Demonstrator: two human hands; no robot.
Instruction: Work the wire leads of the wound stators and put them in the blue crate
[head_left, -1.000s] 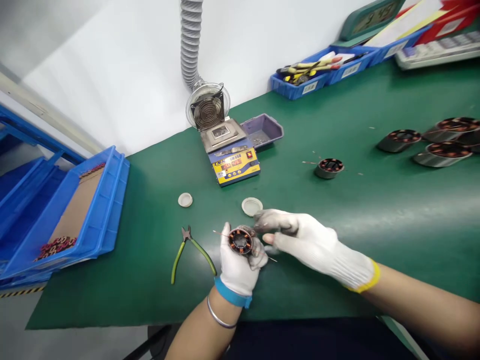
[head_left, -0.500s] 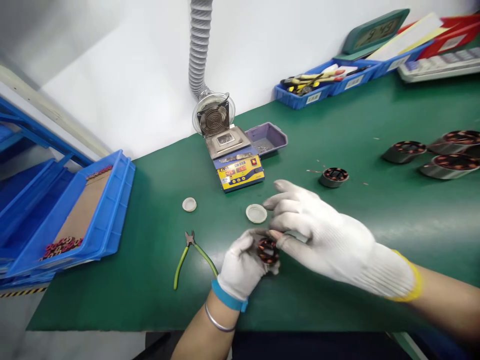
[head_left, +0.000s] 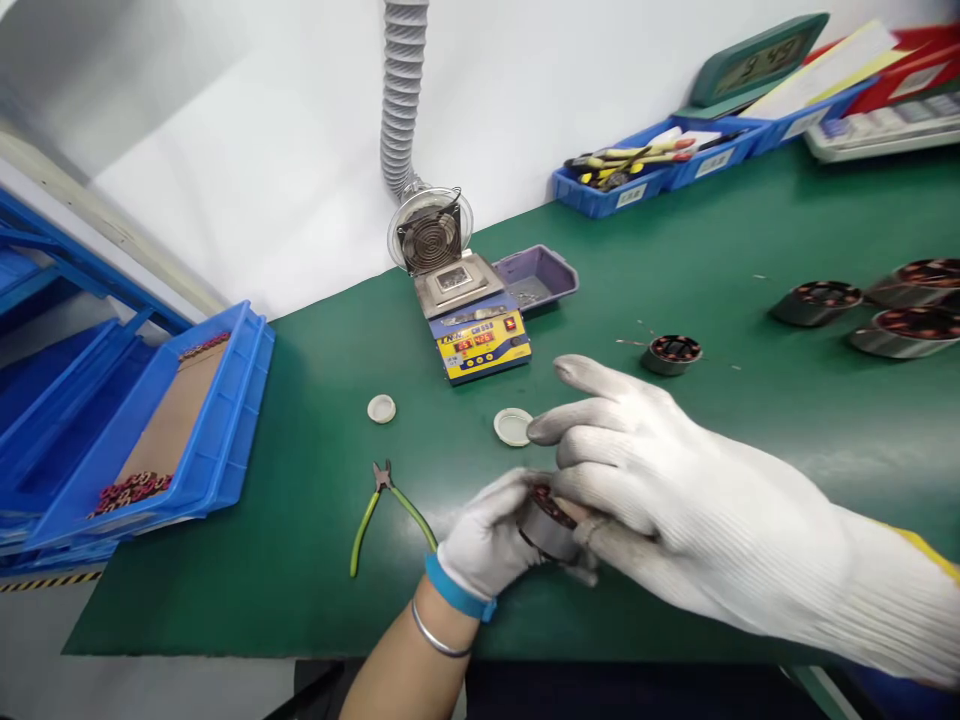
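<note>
My left hand [head_left: 487, 535], in a white glove with a blue cuff, is closed around a small round motor stator [head_left: 546, 523] with copper windings, held just above the green mat [head_left: 315, 520]. My right hand [head_left: 660, 490], also gloved, lies over the stator from the right. Its thumb and lower fingers press on the stator while the index and middle fingers stretch out to the left. Most of the stator is hidden between the two hands.
Green-handled cutters [head_left: 382, 505] lie left of my hands. Two white caps [head_left: 381, 408] [head_left: 513, 426], a yellow-blue solder pot [head_left: 474, 320] under a grey fume hose [head_left: 403, 95], a purple tray [head_left: 534, 275], further stators [head_left: 673, 353] [head_left: 817, 302] and blue bins [head_left: 180, 410] [head_left: 637, 180] surround them.
My right hand has moved closer and now covers the stator. My left hand has tilted the stator, so its windings face away and its metal side shows.
</note>
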